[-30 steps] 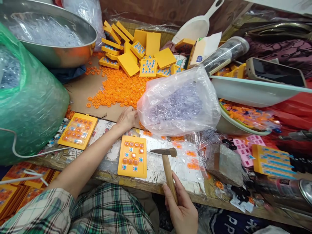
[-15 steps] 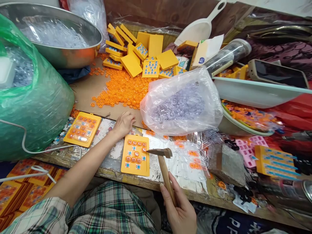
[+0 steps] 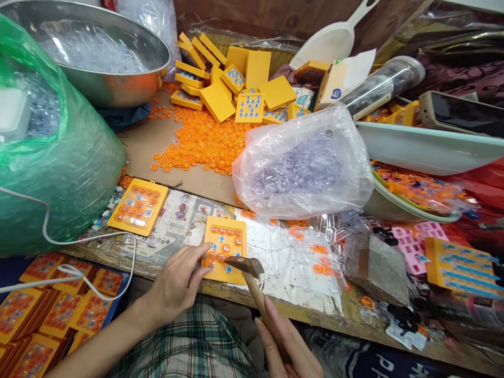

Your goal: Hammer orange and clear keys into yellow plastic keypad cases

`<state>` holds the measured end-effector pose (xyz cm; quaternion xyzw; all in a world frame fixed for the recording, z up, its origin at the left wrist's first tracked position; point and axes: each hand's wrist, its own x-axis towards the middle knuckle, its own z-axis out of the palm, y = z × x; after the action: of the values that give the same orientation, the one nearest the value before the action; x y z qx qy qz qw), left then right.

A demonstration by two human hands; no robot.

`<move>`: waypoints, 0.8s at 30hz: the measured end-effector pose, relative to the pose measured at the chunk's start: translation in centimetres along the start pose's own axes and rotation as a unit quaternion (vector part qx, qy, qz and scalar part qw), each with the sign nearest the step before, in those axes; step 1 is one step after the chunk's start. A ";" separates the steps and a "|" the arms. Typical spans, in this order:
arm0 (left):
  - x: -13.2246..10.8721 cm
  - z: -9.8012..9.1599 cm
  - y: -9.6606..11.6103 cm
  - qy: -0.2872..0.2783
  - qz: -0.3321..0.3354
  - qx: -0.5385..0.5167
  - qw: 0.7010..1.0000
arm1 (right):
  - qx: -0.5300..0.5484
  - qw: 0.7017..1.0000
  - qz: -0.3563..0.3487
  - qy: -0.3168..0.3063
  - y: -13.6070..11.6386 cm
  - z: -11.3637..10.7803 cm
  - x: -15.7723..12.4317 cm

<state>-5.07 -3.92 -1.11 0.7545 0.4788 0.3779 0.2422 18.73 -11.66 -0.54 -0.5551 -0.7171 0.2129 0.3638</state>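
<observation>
My left hand [image 3: 179, 281] reaches in from the left, thumb and forefinger apart over the left edge of a yellow plastic panel [image 3: 240, 278]; anything small under the fingertips is hidden. Rows of clear-and-orange caps cover part of this panel, and several blue-centred spots show bare. In my right hand [image 3: 293, 344] is a hammer [image 3: 255, 289], gripped by its wooden handle. The narrow end of its head lies over the panel's lower rows; I cannot tell whether it touches. To the left lies a second yellow panel [image 3: 138, 207] with caps on it.
Orange rings [image 3: 208, 139] lie heaped behind, below stacked yellow panels [image 3: 252, 71]. A plastic bag [image 3: 303, 163] of clear pieces sits at right, near a stone block [image 3: 378, 268]. At left stand a green bag [image 3: 74, 178], a metal bowl [image 3: 98, 84] and a white cable [image 3: 134, 262].
My left hand has come back from near the orange rings to the nearer panel's left edge. The hammer head has shifted left and down over that panel.
</observation>
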 end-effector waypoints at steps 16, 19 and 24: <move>-0.6 1.7 -0.4 0.023 -0.037 -0.032 0.999 | -0.048 0.990 -0.062 -0.114 -1.0 -0.3 0.5; -0.9 2.0 -0.1 0.031 -0.062 -0.051 0.996 | -0.035 0.990 -0.050 -0.125 -0.9 0.1 0.5; 0.5 0.5 -0.6 0.038 -0.113 -0.087 0.989 | 0.039 0.996 0.072 0.024 -0.2 0.2 0.0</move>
<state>-4.91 -3.19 -1.67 0.6565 0.5353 0.4169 0.3297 18.45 -11.67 -0.56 -0.5954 -0.6577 0.2530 0.3860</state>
